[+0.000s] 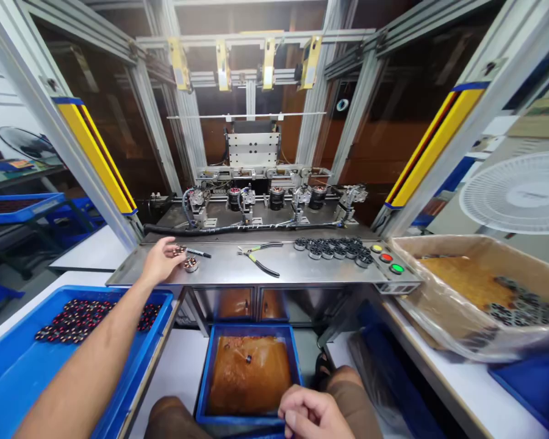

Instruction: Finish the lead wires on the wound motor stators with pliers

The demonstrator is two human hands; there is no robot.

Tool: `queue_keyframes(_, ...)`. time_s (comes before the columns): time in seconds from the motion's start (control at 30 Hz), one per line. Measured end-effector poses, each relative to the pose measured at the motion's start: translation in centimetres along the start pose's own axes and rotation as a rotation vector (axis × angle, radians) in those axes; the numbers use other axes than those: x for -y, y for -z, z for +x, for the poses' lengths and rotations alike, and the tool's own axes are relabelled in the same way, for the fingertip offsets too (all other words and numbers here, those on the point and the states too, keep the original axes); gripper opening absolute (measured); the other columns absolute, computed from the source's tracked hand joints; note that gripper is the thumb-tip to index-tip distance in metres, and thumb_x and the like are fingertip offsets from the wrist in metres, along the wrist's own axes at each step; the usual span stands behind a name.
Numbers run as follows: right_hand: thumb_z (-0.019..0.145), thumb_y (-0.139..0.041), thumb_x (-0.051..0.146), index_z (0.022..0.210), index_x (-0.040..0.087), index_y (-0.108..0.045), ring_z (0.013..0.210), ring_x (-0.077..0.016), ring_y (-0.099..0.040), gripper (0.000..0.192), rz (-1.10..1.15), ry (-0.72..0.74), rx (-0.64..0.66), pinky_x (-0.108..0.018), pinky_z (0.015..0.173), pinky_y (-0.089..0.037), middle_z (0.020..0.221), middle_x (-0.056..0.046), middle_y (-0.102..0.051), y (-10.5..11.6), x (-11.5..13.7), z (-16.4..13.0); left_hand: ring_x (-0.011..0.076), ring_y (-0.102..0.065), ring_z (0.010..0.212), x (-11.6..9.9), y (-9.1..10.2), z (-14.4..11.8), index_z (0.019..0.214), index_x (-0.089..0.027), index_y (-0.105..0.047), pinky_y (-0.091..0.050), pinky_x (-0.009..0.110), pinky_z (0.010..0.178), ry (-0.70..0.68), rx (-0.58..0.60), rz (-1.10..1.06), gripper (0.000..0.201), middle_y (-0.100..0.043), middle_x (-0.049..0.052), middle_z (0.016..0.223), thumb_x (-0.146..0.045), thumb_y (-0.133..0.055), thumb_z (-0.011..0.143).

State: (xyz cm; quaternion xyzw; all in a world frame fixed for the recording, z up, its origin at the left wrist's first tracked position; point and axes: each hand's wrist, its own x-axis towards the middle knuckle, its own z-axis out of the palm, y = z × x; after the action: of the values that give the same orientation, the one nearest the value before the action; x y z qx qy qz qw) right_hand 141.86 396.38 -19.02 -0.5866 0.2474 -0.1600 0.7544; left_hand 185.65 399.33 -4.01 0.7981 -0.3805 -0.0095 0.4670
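Observation:
My left hand (161, 263) reaches over the left end of the steel worktop, its fingers closed on a copper-wound motor stator (179, 250). A second stator (191, 264) sits on the metal just right of it. Beside these lies a dark marker pen (199, 253). Cutting pliers (260, 257) with black and green handles rest farther right, jaws pointing left. My right hand (313, 416) is low in front of me by the near edge of a blue bin, fingers curled together; whatever they may hold is hidden.
Several black ring-shaped parts (333, 248) stand grouped near the coloured push buttons (386, 258). Behind the worktop is a machine with winding stations (277, 198). A blue tray (13, 366) of stators is left, a plastic-lined box (439, 305) right, a blue bin (204, 372) below.

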Motion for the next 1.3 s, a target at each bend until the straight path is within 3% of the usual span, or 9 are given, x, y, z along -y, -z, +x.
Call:
queue_keyframes(0.13,0.081,-0.070,0.056,0.081,0.013,-0.068,0.058,-0.0091,-0.054,0.043,-0.032,0.167,-0.059,-0.022,0.053,-0.047,0.072,-0.002,-0.058,-0.6,5.0,0.4,0.0225,-0.069,0.102,-5.9,2.3,-6.2,0.135,-0.018,-0.045,-0.055,0.045,0.097,-0.124,-0.113,-0.127,0.072,-0.065,0.012,0.120,-0.038,-0.075,0.072)
queue_keyframes(0.27,0.078,-0.074,0.052,0.085,0.013,-0.071,0.065,-0.0115,-0.057,0.040,-0.070,0.344,-0.014,-0.025,0.059,-0.047,0.083,-0.005,-0.063,-2.7,11.7,1.2,0.0176,-0.069,0.106,-11.6,1.0,-17.3,0.133,-0.025,-0.050,-0.055,0.031,0.099,-0.393,-0.243,-0.250,0.070,-0.071,0.005,0.113,-0.018,-0.080,0.070)
queue_keyframes(0.37,0.066,-0.081,0.056,0.085,0.013,-0.067,0.057,-0.0095,-0.055,0.049,0.058,0.256,0.118,-0.023,0.054,-0.044,0.071,-0.002,-0.063,-4.7,14.0,1.0,0.0115,-0.073,0.092,-13.3,-0.8,-24.8,0.131,-0.028,-0.053,-0.059,0.017,0.082,-0.421,-0.210,-0.280,0.069,-0.074,0.000,0.106,-0.003,-0.076,0.071)
queue_keyframes(0.47,0.062,-0.083,0.058,0.073,0.014,-0.059,0.047,-0.0052,-0.047,0.051,0.154,0.140,0.221,-0.019,0.047,-0.037,0.055,0.004,-0.054,-5.8,14.0,-0.3,0.0131,-0.073,0.093,-13.4,-2.1,-28.8,0.134,-0.029,-0.051,-0.061,0.018,0.080,-0.422,-0.168,-0.326,0.074,-0.075,0.002,0.110,0.004,-0.073,0.072)
queue_keyframes(0.67,0.069,-0.080,0.056,0.069,0.015,-0.056,0.041,-0.0042,-0.046,0.048,0.228,0.106,0.269,-0.016,0.041,-0.034,0.052,0.006,-0.054,-4.2,13.1,-2.3,0.0149,-0.074,0.094,-14.2,-4.1,-29.5,0.135,-0.030,-0.053,-0.062,0.019,0.079,-0.407,-0.080,-0.493,0.079,-0.075,0.001,0.110,0.007,-0.073,0.068)
queue_keyframes(0.83,0.069,-0.084,0.043,0.062,0.014,-0.056,0.037,-0.0043,-0.046,0.041,0.356,0.079,0.375,-0.016,0.038,-0.032,0.050,0.005,-0.055,-0.6,11.5,-2.5,0.0177,-0.074,0.093,-14.1,-4.9,-29.7,0.130,-0.030,-0.054,-0.063,0.022,0.078,-0.172,-0.045,-0.653,0.076,-0.076,0.001,0.106,-0.003,-0.081,0.065)
queue_keyframes(1.07,0.072,-0.081,0.038,0.061,0.013,-0.062,0.045,-0.0053,-0.050,0.033,0.081,0.094,0.462,-0.017,0.042,-0.035,0.058,0.003,-0.056,2.9,9.5,-2.6,0.0145,-0.073,0.091,-13.1,-4.9,-29.6,0.130,-0.031,-0.055,-0.063,0.021,0.079,-0.214,-0.106,-0.616,0.077,-0.076,-0.001,0.105,-0.001,-0.080,0.064)
queue_keyframes(1.23,0.076,-0.078,0.048,0.071,0.011,-0.066,0.048,-0.0069,-0.057,0.039,0.122,0.123,0.140,-0.018,0.046,-0.045,0.062,-0.001,-0.066,2.1,11.4,-0.7,0.0134,-0.072,0.098,-12.4,-5.2,-29.4,0.132,-0.031,-0.054,-0.061,0.020,0.086,-0.237,-0.074,-0.606,0.077,-0.075,-0.002,0.109,0.001,-0.078,0.066)
queue_keyframes(1.3,0.073,-0.079,0.052,0.074,0.010,-0.066,0.049,-0.0076,-0.059,0.044,0.136,0.096,0.142,-0.019,0.047,-0.047,0.065,-0.002,-0.068,0.9,12.7,-0.2,0.0144,-0.072,0.103,-12.1,-5.4,-29.5,0.133,-0.032,-0.053,-0.060,0.022,0.090,-0.229,-0.026,-0.625,0.074,-0.075,-0.001,0.113,0.002,-0.075,0.071)
